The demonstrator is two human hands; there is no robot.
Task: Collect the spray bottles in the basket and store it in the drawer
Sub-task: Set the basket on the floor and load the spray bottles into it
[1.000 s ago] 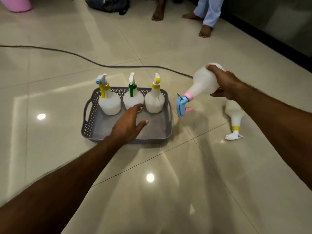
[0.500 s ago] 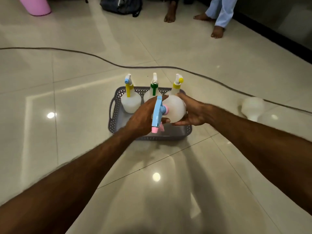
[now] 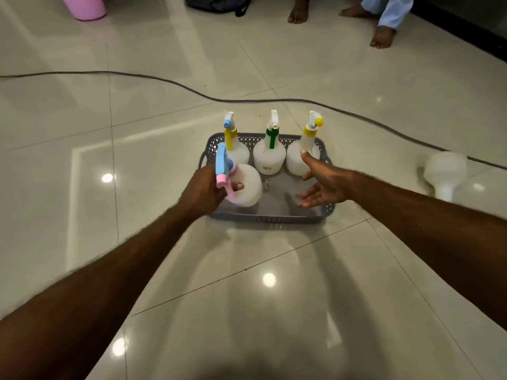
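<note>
Left hand: the left hand [image 3: 204, 192] is reaching in from the near left with its fingers curled around the pink collar and trigger of the blue-headed bottle [image 3: 245, 185], which it is gripping by the neck
Blue-headed bottle: it is tilting, its white body hanging over the near-left part of the basket; whether its base is touching the basket floor cannot be told
Right hand: the right hand [image 3: 322, 185] is stretching in from the near right, spread wide and gripping nothing, palm facing left over the right half of the basket, thumb tip lying against the front of the yellow-capped bottle [image 3: 301, 157]
Basket: the grey perforated basket [image 3: 271, 216] is sitting on the glossy tiled floor [image 3: 164, 256], with both hands working above it
Back row: three white bottles are standing upright along the far wall of the basket, side by side: the bottle with the yellow neck and blue nozzle [image 3: 233, 145] on the left, the green-collared bottle [image 3: 269, 156] in the middle, the yellow-capped one on the right
Stray bottle: another white bottle [image 3: 444, 174] is lying on the floor well to the right of the basket, blurred
Cable: a dark cable [image 3: 164, 79] is running across the tiles behind the basket
Far edge: a pink bucket [image 3: 83, 6], a dark bag [image 3: 216, 4] and bare feet [image 3: 381, 37] are showing at the top
</note>
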